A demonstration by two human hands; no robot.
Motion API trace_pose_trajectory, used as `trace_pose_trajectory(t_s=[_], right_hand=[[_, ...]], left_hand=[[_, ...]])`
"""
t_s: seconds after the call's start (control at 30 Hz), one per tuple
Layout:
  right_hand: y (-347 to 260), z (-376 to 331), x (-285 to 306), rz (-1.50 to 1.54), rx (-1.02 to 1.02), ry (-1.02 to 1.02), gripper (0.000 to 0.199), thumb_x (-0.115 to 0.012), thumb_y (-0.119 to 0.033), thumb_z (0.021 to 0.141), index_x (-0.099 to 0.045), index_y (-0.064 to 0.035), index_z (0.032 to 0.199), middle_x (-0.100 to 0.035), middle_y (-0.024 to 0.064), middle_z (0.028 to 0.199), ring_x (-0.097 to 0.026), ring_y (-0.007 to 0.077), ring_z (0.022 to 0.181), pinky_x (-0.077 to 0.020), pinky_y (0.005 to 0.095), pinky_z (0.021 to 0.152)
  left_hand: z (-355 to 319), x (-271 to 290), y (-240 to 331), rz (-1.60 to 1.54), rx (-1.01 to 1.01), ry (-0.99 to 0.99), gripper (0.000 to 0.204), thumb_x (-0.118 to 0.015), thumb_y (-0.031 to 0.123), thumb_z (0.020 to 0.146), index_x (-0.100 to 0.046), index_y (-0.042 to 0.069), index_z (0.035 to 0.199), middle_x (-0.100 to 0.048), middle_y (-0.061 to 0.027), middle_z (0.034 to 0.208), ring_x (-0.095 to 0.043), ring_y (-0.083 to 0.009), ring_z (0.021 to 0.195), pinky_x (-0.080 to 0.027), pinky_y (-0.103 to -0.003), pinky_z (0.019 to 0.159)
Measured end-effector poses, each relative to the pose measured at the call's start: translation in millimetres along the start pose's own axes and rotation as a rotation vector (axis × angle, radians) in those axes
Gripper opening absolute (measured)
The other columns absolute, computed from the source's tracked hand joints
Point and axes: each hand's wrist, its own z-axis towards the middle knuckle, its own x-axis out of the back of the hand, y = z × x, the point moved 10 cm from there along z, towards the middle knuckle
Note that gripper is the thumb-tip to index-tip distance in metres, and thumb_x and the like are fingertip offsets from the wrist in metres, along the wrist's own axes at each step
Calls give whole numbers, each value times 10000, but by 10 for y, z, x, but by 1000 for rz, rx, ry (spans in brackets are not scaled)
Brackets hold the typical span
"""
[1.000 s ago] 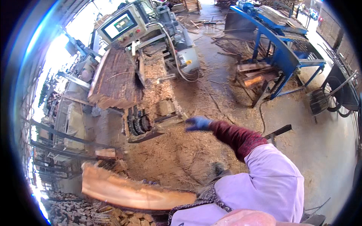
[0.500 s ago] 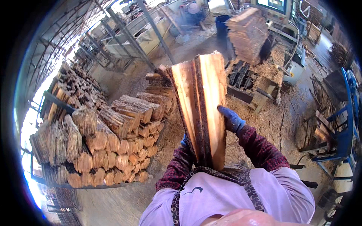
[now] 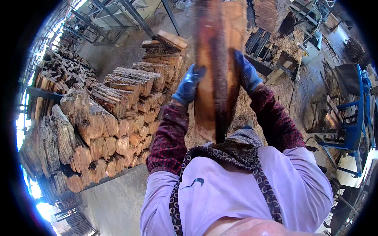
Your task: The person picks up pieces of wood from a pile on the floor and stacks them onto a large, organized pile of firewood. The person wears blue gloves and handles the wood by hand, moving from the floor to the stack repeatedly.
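Upright in front of my chest stand rough bark-edged wooden boards (image 3: 206,94), pressed together and smeared by motion at the top. A dark bark strip runs down their middle; I cannot tell how many boards there are. My left hand (image 3: 189,85), in a blue glove, grips their left side, with its thumb lying on the near face. On the right side, my right hand (image 3: 247,73), also gloved in blue, clasps the opposite edge. Some fingers of both hands are hidden by the wood. The boards' lower end is close to my patterned apron (image 3: 220,155).
To the left rises a large stack of rough wood pieces (image 3: 122,128), with a pale board (image 3: 172,39) on top at its far end. Beyond my right hand is a machine bed covered in wood chips (image 3: 289,45). A blue metal frame (image 3: 356,122) stands at the far right.
The boards have turned and come higher and nearer to me. My left hand, mostly hidden behind them before, now shows on their left side. My view has tilted downward.
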Motion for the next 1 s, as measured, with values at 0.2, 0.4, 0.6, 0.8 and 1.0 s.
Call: trace_pose_trajectory(t_s=[0.2, 0.4, 0.6, 0.8, 1.0], right_hand=[[502, 232, 572, -20, -37, -183, 507, -565, -221, 1044, -429, 11, 1475, -540, 95, 1435, -529, 199, 1274, -385, 343, 1123], [21, 811, 1081, -36, -62, -148, 511, -643, -205, 1001, -469, 3, 1434, -591, 79, 1344, -561, 174, 1206, -436, 341, 1068], [-663, 1454, 1203, -164, -50, -113, 496, -741, -119, 919, -527, 7, 1347, -646, 92, 1256, -633, 172, 1062, -524, 325, 938], [-1349, 1733, 1402, -181, 115, -129, 381, -757, -115, 897, -614, 3, 1229, -709, 59, 1087, -656, 155, 952, -538, 317, 867], [-2068, 1936, 1895, -1, 288, 59, 364, -714, -154, 905, -626, 3, 1221, -682, 43, 1117, -628, 146, 969, -508, 305, 906]], left_hand=[[121, -316, -788, -73, 254, 41, 741, -764, 195, 904, -359, -28, 1483, -630, -129, 1279, -601, -209, 1165, -478, -336, 1024], [1232, -849, -419, 306, -63, 122, 1268, -945, 445, 652, -205, -25, 1567, -499, -199, 1460, -536, -290, 1292, -430, -374, 1095], [2208, -1203, -260, 259, -162, 162, 1435, -968, 543, 524, -153, 7, 1576, -456, -217, 1481, -496, -339, 1338, -421, -406, 1115], [2549, -1416, 308, 524, -178, 279, 1382, -976, 485, 560, -168, 8, 1575, -459, -203, 1481, -496, -303, 1335, -438, -403, 1102], [2592, -1109, 625, 63, 7, 228, 650, -843, 142, 811, -542, 0, 1370, -635, -64, 1246, -618, -162, 1076, -521, -315, 935]])
